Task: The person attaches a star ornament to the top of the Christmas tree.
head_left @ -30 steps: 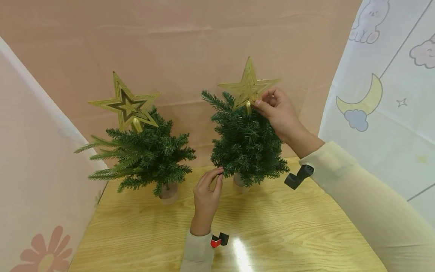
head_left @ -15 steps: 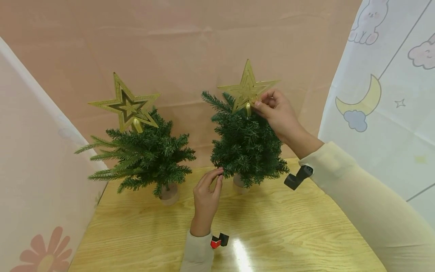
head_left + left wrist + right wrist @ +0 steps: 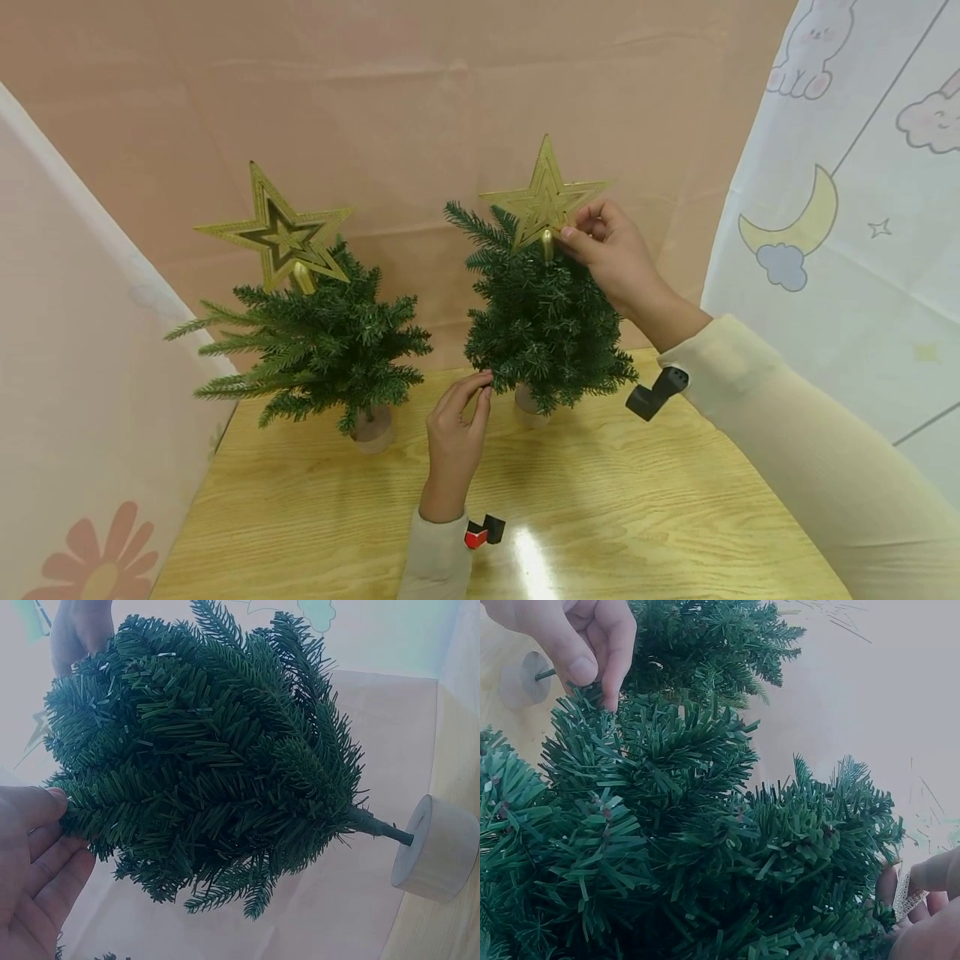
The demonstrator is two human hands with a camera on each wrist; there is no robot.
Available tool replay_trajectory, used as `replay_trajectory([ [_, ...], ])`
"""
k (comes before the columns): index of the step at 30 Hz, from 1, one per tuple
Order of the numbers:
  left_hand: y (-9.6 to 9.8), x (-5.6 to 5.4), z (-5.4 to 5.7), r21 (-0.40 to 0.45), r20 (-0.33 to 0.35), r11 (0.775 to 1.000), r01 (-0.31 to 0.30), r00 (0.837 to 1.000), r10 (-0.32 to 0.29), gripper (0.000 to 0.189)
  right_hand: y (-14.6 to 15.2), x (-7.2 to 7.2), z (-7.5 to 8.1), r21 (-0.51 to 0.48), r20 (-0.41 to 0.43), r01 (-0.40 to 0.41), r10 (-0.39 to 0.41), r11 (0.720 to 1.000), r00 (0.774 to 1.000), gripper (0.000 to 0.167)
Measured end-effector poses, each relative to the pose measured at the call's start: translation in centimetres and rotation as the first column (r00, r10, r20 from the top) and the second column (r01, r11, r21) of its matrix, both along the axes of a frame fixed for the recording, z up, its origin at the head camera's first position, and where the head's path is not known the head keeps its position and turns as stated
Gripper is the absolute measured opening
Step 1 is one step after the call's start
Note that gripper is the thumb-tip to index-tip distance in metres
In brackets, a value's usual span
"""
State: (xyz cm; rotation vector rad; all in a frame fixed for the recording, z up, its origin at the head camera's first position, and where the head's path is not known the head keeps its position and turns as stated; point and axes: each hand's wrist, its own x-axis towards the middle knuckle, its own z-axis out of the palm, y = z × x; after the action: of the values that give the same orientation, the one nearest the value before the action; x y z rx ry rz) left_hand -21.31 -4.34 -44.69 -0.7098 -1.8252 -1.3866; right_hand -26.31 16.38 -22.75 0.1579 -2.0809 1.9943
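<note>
A small artificial Christmas tree (image 3: 547,325) stands upright on the right in the head view. My right hand (image 3: 618,258) pinches a gold star topper (image 3: 546,196) by its lower right point, at the treetop. The star's socket (image 3: 547,245) overlaps the uppermost needles. In the right wrist view only a glittery edge of the star (image 3: 906,892) shows beside the fingers. Lower down, my left hand (image 3: 454,429) holds a branch tip on the tree's near left side. The left wrist view shows its thumb and fingers pinching the green needles (image 3: 79,814).
To the left stands a second tree (image 3: 322,342) topped by a gold star (image 3: 281,240). Both trees have round pale bases, one seen close (image 3: 442,859), on a wood-grain table (image 3: 600,500). A pink cloth (image 3: 405,100) hangs behind, with printed white cloths at the sides.
My right hand has lowered slightly with the star, its top point now a little lower and further left. The left hand and both trees have stayed in place.
</note>
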Motion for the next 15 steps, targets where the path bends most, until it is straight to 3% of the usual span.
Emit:
replay_trajectory([
  [15,0.00,0.05,-0.05,-0.002,0.008,1.000,-0.003,1.000,0.003,0.024,0.03,0.13,0.12,0.065,-0.003,0.017,-0.017,0.998,1.000,0.015],
])
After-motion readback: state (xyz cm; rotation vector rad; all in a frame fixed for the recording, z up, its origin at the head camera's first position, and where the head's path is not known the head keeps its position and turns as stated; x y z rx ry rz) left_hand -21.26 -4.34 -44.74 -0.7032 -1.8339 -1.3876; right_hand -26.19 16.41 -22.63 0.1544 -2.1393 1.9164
